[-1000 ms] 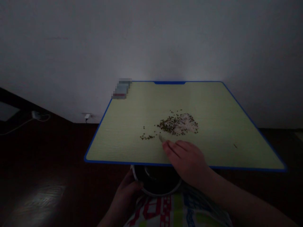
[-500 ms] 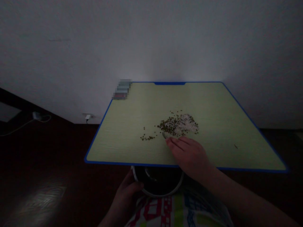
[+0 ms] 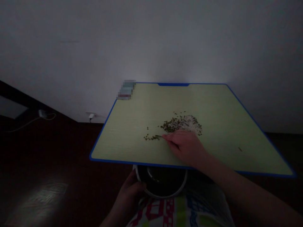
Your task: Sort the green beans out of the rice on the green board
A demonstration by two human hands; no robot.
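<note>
The right hand (image 3: pixel 186 145) lies low over the pale yellow-green rectangular surface with blue edging (image 3: pixel 132 116), its fingers closed on a thin, narrow implement (image 3: pixel 159 136). Only the tip shows past the thumb and forefinger, so what kind of tool it is cannot be told. Its long axis runs sideways, nearly parallel to the surface's near edge, with the tip pointing left at a short scatter of small green grains (image 3: pixel 151 138). The tip is at the right end of that scatter.

Just beyond the hand lies a flat heap of dark green grains (image 3: pixel 171 124) mixed with whitish grains (image 3: pixel 193 122), the green thicker on the left and the white on the right. The heap is longest from left to right, and the hand hides part of its near side.

Below the near edge, the left hand (image 3: pixel 131 190) grips the left side of a round, dark-inside bowl with a pale rim (image 3: pixel 165 183), thumb over the rim; the surface covers the bowl's far part. A tiny brown sliver (image 3: pixel 240 148) lies well apart to the right, slanting from far left to near right. A blurred-out flat item (image 3: pixel 126 90) sits at the far left corner.
</note>
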